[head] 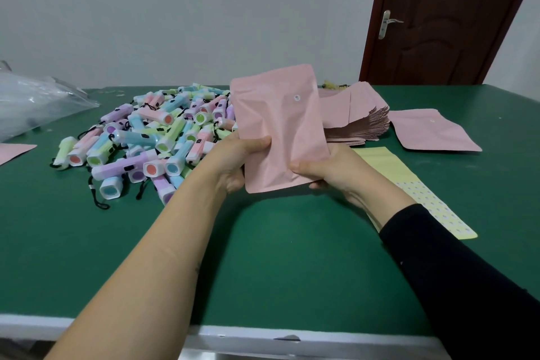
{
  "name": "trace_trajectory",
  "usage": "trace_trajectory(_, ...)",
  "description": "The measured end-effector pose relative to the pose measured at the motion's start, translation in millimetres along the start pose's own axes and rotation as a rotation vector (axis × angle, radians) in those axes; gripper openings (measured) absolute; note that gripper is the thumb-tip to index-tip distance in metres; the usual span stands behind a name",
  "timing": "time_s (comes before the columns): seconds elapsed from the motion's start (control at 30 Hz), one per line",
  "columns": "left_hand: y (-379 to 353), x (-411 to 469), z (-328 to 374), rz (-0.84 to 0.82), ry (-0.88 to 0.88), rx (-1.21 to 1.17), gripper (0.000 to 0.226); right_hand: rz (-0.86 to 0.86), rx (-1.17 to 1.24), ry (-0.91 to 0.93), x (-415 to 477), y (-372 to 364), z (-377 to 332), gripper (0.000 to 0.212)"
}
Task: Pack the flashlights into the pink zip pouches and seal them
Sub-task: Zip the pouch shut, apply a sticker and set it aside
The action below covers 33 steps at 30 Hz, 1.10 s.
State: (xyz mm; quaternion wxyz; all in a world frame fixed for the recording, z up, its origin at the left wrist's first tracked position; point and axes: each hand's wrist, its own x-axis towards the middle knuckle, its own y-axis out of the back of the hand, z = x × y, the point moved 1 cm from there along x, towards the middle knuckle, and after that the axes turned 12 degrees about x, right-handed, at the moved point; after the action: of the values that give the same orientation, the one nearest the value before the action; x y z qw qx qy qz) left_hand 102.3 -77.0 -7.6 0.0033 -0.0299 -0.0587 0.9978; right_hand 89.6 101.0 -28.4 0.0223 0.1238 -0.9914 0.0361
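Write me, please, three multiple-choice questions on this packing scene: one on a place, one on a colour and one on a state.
1. Where is the flashlight pile relative to the held pink pouch?
A. To its right
B. To its left
C. Inside it

2. What colour is the table top?
A. Green
B. White
C. Red

3. How is the pouch held?
A. It lies flat, untouched
B. By one hand alone
C. By the left hand and the right hand, at its lower end

Answers: 1 B, the pile lies on the table left of the pouch; 2 A, the bare surface is green; 3 C, both thumbs press the pouch's front near its lower end.
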Motion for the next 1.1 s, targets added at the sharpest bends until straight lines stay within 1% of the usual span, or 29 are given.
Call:
trace_trajectory(0.13,1,0,0,-0.014,0.006,0.011,0.019,0.024,-0.016,0.007,-1,0,0,0.012)
trace_trajectory(0.27,-3,-4,-2,-0.155,0.056,0.116,0.022,0.168,0.033,0.17,-2,3,-8,0.008)
trace_trajectory(0.33,-4,-4,-2,-0.195,0.063,0.123,0.023,0.217,0.033,0.215,-1,5,-10,0.008)
trace_trajectory(0.53,-2,-4,0,-0.23,0.07,0.107,0.024,0.257,0.023,0.205,1,5,-7,0.013)
trace_trajectory(0.63,-2,-4,-1,-0.217,0.087,0.099,0.021,0.244,0.05,0.188,2,7,-6,0.009)
trace_trajectory(0.73,-1,-3,0,-0.116,0.099,0.059,0.014,0.144,0.029,0.125,0,6,-5,0.005)
trace_trajectory(0.8,1,-2,0,-0.053,0.088,0.042,0.016,0.068,0.013,0.078,-2,1,-5,0.009)
trace_trajectory(0.83,2,-2,0,-0.042,0.085,0.043,0.016,0.057,0.036,0.064,-3,-1,-4,0.013)
trace_trajectory(0.93,1,-3,-1,-0.05,0.089,0.072,0.015,0.082,0.153,0.049,-4,-5,-4,0.025)
trace_trajectory(1.1,-4,-3,-3,-0.045,0.054,0.146,0.029,0.107,0.227,0.011,-3,-2,-3,0.025)
